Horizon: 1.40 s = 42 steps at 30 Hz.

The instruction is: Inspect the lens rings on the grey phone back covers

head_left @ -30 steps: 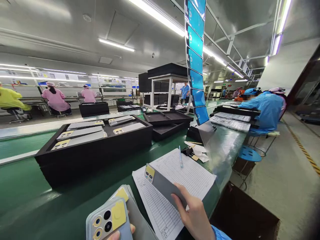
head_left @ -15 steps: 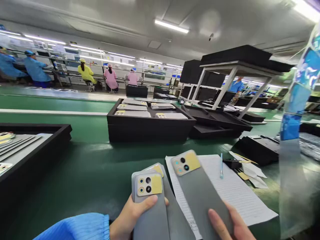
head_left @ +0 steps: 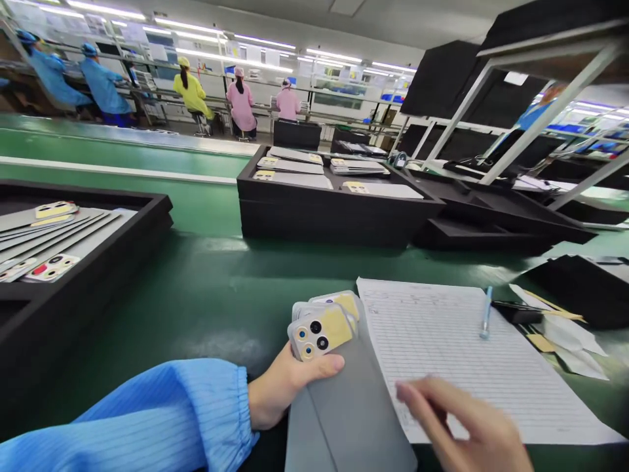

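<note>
My left hand (head_left: 295,377), in a blue sleeve, grips a stack of grey phone back covers (head_left: 354,393) from the side, its thumb lying across the top. The top covers are fanned at slightly different angles. Each shows a camera plate with round lens openings and a yellow film patch. My right hand (head_left: 466,419) hovers over the lower part of a lined paper sheet (head_left: 442,334), right of the stack. It is a little blurred; thumb and fingers are partly bent and apart, with nothing between them. A pale blue pen (head_left: 486,313) lies on the sheet.
A black foam tray (head_left: 339,213) with more back covers stands ahead; another black tray (head_left: 147,229) holds covers at left. Empty-looking black trays (head_left: 496,216) lean near a white-legged rack (head_left: 565,111). Paper scraps (head_left: 574,341) lie at right. Several co-workers sit in the background.
The cover my right hand held now lies on the stack in my left hand, and my right hand has let go. The view has tilted down and shifted left.
</note>
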Available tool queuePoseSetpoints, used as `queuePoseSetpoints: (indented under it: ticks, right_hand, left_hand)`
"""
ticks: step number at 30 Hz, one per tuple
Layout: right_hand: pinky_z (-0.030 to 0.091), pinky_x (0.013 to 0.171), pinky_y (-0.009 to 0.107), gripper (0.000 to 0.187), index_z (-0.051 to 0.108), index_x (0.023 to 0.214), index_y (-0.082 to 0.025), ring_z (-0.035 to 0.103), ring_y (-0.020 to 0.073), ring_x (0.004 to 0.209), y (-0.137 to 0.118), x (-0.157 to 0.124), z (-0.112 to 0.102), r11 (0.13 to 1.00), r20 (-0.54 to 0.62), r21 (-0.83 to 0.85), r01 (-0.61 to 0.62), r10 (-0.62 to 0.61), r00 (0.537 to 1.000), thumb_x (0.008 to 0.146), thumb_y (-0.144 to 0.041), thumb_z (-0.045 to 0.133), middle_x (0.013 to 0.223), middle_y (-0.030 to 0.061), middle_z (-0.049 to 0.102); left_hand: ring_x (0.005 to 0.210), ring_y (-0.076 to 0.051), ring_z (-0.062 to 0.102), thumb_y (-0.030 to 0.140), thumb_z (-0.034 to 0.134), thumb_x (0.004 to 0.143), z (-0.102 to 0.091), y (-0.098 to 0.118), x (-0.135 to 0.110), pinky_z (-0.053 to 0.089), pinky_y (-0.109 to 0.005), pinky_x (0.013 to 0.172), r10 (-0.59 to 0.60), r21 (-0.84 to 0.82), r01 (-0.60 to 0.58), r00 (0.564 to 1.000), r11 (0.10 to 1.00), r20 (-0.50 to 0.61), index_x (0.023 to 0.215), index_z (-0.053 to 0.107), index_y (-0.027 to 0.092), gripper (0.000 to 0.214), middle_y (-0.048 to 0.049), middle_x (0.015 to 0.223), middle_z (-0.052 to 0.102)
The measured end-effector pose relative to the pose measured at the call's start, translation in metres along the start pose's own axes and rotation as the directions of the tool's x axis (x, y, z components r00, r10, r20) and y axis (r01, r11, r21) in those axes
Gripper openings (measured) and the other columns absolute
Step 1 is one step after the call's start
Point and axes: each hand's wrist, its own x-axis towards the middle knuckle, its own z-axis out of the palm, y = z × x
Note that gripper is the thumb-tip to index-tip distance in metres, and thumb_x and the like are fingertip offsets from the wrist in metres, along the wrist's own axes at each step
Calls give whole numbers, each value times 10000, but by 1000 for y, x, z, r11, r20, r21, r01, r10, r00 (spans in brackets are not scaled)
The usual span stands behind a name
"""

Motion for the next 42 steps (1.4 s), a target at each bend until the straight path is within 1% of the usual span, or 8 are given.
queuePoseSetpoints:
  ticks: [3, 7, 10, 14, 17, 28, 37, 42]
  right_hand:
    - [458, 502, 215, 62, 553, 837, -205, 535, 120, 559, -8, 40, -11, 990, -81, -39, 133, -135, 988, 792, -239, 530, 768, 30, 596]
    - [441, 833, 349, 358, 517, 1048, -189, 483, 233, 1023, -25, 82, 5, 942, 110, 73, 328, -334, 936, 714, -278, 613, 1110, 97, 512]
    - [460, 795, 342, 294, 551, 980, -203, 528, 215, 952, -32, 89, 25, 947, 195, 242, 210, -260, 946, 699, -254, 619, 1030, 64, 564]
    - [488, 743, 297, 164, 594, 915, -211, 576, 185, 879, -32, 80, 36, 895, 153, 445, 19, -97, 983, 753, -218, 575, 971, 47, 599]
    - [501, 732, 295, 142, 631, 895, -212, 585, 185, 882, -31, 76, 35, 861, 121, 509, 3, -75, 990, 777, -201, 553, 962, 48, 612]
    - [495, 779, 282, 189, 655, 866, -201, 599, 164, 901, -29, 76, 33, 809, 103, 584, -70, 11, 995, 836, -172, 471, 949, 18, 659]
    - [491, 774, 251, 204, 639, 849, -198, 601, 149, 890, -28, 77, 30, 773, 149, 623, -121, 34, 988, 859, -184, 435, 952, 0, 654]
    - [469, 792, 259, 271, 611, 858, -208, 588, 155, 899, -24, 79, 25, 738, 247, 642, -207, 57, 967, 904, -270, 351, 940, -3, 642]
  left_hand:
    - [973, -218, 552, 212, 619, 694, -2, 1, 1, 406, -335, 852, -5, -15, 6, 998, 1000, 70, 1123, 514, 184, 442, -69, 1037, 610]
    - [954, -170, 530, 143, 607, 696, -3, 2, 3, 384, -294, 861, 71, 21, -76, 983, 997, 172, 1068, 539, 193, 382, -33, 998, 591]
    - [873, -144, 522, 81, 595, 676, -2, 3, 5, 400, -248, 774, 104, 91, -128, 967, 988, 233, 969, 564, 159, 304, -14, 872, 565]
    - [882, -151, 520, 48, 560, 681, -1, 5, 6, 396, -255, 781, 75, 118, -115, 950, 986, 304, 1006, 553, 167, 346, -18, 889, 558]
    - [958, -177, 517, 60, 552, 694, -1, 5, 6, 382, -295, 843, 54, 131, -103, 940, 986, 337, 1094, 521, 187, 421, -39, 1000, 569]
    - [1070, -211, 477, 132, 619, 681, -5, 4, 1, 372, -299, 865, -23, 195, -26, 970, 980, 244, 1125, 457, 184, 476, -50, 1090, 569]
    - [1061, -195, 488, 128, 624, 680, -5, 6, 2, 361, -300, 896, -27, 193, -19, 972, 981, 233, 1119, 449, 180, 476, -51, 1110, 566]
    - [1089, -213, 483, 163, 646, 679, -6, 4, 0, 377, -294, 876, -73, 155, 43, 979, 987, 190, 1112, 486, 183, 462, -55, 1115, 573]
